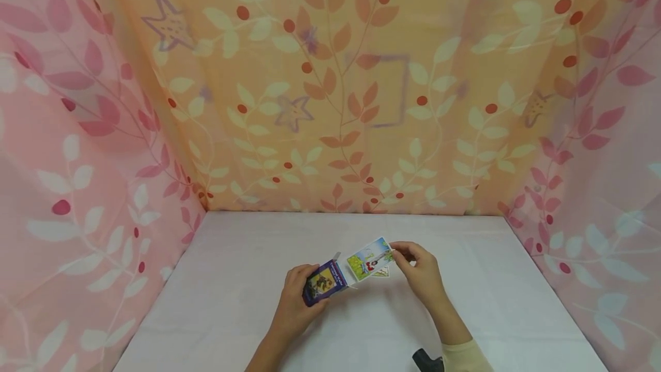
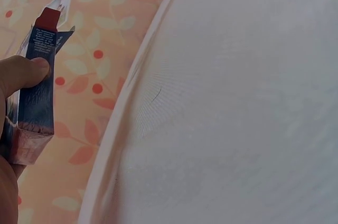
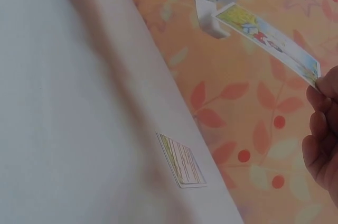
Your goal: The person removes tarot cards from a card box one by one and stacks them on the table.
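Note:
In the head view my left hand (image 1: 293,303) grips a small dark blue card box (image 1: 325,283) with a yellow picture on its front and its end flaps unfolded. The thumb lies along the box's narrow side in the left wrist view. My right hand (image 1: 420,268) pinches one corner of a picture card (image 1: 369,258) showing a figure in red on green and blue. That card's near end is just beyond the box's opened end; the right wrist view shows it beside a white flap (image 3: 210,19). Another card (image 3: 182,161) lies on the white table below, mostly covered in the head view.
A black object (image 1: 427,360) sits at the front of the white table (image 1: 232,257), near the right sleeve (image 1: 467,356). Leaf-patterned cloth (image 1: 341,85) hangs behind the table, with pink cloth (image 1: 583,188) at the sides.

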Demonstrator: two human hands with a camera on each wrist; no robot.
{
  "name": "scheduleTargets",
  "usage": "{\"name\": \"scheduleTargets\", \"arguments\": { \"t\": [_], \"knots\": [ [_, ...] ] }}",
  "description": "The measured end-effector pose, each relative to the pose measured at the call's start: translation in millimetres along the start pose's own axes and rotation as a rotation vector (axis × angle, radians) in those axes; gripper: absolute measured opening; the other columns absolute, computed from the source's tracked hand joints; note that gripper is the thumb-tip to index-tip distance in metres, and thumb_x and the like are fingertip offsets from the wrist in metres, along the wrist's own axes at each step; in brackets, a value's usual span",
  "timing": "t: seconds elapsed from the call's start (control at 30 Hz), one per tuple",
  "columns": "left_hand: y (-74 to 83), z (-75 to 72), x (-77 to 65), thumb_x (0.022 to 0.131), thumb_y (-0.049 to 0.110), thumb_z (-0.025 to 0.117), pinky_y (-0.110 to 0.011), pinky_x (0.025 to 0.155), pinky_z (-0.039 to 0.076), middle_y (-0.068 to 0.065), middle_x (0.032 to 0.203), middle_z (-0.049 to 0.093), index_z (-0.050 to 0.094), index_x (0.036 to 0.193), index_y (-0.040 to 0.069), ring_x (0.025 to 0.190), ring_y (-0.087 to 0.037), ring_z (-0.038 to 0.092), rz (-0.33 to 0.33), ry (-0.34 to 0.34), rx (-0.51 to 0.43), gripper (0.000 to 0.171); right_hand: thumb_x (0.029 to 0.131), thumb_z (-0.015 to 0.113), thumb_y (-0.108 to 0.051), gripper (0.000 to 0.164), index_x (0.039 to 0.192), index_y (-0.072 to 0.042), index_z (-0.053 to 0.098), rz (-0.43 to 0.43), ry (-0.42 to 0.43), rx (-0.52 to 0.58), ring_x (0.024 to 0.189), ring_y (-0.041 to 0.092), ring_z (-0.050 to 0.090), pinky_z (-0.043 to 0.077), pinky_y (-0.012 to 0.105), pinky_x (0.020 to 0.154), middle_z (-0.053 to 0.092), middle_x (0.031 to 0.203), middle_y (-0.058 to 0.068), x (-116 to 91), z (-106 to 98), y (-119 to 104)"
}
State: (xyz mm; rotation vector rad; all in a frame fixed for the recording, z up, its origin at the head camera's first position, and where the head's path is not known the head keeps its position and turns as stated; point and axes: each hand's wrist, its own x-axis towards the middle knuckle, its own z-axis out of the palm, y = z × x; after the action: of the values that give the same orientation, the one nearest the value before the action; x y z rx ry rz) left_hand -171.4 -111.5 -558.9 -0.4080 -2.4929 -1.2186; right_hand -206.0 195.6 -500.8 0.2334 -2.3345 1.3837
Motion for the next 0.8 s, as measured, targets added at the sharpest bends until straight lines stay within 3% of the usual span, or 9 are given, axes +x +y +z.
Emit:
{"name": "scheduleTargets", "arguments": {
  "t": [0.23, 0.63, 0.8],
  "knots": [
    [-1.2, 2.1, 1.6, 0.071, 0.016, 0.095, -0.043, 0.103, 0.051, 0.011, 0.137, 0.049, 0.056, 0.143, 0.020, 0.124, -0.008, 0.045, -0.016, -0.006, -0.031, 0.081, 0.094, 0.074, -0.011, 0.012, 0.106, -0.014, 0.077, -0.010, 0.022, -0.007, 0.078, 0.009, 0.062, 0.051, 0.021, 0.069, 0.074, 0.093, -0.002, 12.2, -7.1, 11.6],
    [-2.8, 0.8, 1.2, 0.071, 0.019, 0.095, -0.045, 0.103, 0.051, 0.008, 0.137, 0.050, 0.056, 0.142, 0.019, 0.125, -0.012, 0.046, -0.009, -0.005, -0.015, 0.081, 0.098, 0.070, -0.014, 0.014, 0.111, -0.013, 0.075, -0.036, -0.028, -0.054, 0.082, 0.010, 0.060, 0.050, 0.020, 0.070, 0.073, 0.100, 0.002, 36.5, -15.5, 20.3],
    [-2.8, 0.1, 0.6, 0.072, 0.020, 0.095, -0.046, 0.104, 0.051, 0.007, 0.138, 0.051, 0.055, 0.142, 0.024, 0.126, -0.012, 0.046, -0.012, -0.012, -0.010, 0.081, 0.098, 0.070, -0.015, 0.013, 0.110, -0.013, 0.075, -0.034, -0.061, -0.081, 0.082, 0.013, 0.059, 0.050, 0.023, 0.070, 0.073, 0.102, 0.003, 44.0, -15.7, 22.1]
  ]
}}
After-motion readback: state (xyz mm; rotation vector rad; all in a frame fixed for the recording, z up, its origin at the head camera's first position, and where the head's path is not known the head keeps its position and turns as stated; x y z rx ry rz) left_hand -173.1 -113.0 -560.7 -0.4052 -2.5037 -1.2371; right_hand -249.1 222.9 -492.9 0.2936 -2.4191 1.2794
